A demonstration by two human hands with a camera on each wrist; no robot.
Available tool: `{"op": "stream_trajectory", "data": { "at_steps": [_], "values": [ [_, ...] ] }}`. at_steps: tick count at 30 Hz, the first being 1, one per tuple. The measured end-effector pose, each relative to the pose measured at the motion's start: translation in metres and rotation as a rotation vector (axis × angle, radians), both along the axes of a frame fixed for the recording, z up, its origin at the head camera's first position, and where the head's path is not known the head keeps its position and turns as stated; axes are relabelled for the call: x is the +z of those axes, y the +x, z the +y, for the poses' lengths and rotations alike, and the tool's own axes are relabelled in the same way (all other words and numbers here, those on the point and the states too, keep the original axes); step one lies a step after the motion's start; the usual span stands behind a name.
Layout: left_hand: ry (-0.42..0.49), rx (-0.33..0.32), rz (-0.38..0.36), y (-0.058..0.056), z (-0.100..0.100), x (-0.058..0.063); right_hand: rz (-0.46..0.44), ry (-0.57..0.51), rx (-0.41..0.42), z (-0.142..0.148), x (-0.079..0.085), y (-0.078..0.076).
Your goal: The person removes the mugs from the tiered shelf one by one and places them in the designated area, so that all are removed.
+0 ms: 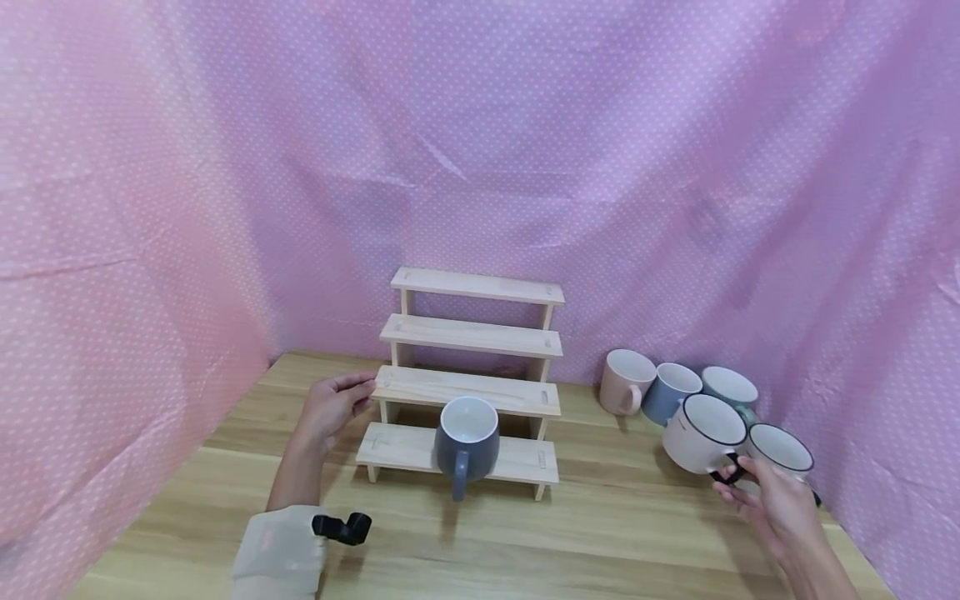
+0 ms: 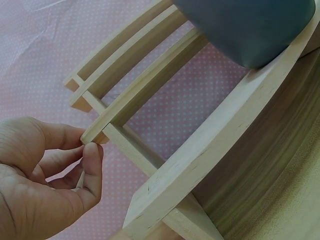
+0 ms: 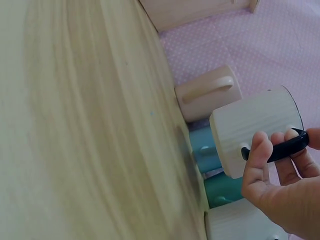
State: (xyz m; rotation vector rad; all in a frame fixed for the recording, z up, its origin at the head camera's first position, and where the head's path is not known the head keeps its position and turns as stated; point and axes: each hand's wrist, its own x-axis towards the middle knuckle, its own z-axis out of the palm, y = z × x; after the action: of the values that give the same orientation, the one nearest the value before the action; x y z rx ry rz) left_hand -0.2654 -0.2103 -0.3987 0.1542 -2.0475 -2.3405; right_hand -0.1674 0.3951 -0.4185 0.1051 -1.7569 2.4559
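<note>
My left hand [image 1: 337,406] pinches the left end of the second-lowest step of a pale wooden tiered shelf [image 1: 468,390]; the left wrist view shows thumb and fingers on that corner. On the lowest step stands a dark grey-blue mug [image 1: 467,446], its handle towards me. At the right, my right hand [image 1: 780,500] grips the black handle [image 3: 290,147] of a white mug [image 3: 255,130] with a dark rim. In the right wrist view this mug is held off the table, tilted, in front of the blue and green mugs.
Near the back right of the wooden table [image 1: 615,533] stand a pink mug [image 1: 624,383], a blue mug [image 1: 670,393], a green mug [image 1: 729,385] and another dark-rimmed white mug [image 1: 780,447]. Pink dotted cloth [image 1: 480,150] hangs behind and at the sides.
</note>
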Motion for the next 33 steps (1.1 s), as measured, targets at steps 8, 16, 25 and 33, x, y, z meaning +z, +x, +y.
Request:
{"op": "stream_trajectory", "data": {
  "at_steps": [8,16,25,33],
  "values": [
    [-0.002,-0.008,0.007,0.001,0.001,-0.001,-0.092,-0.045,-0.067,0.011,-0.015,0.007],
    [-0.032,0.005,0.007,0.001,0.001,-0.002,-0.119,0.038,-0.084,0.017,-0.024,0.009],
    [-0.039,0.008,0.024,0.001,0.002,-0.002,-0.114,0.023,-0.062,0.02,-0.026,0.01],
    [-0.036,0.008,0.028,0.002,0.003,-0.002,-0.129,0.019,-0.008,0.023,-0.024,0.008]
  ]
}}
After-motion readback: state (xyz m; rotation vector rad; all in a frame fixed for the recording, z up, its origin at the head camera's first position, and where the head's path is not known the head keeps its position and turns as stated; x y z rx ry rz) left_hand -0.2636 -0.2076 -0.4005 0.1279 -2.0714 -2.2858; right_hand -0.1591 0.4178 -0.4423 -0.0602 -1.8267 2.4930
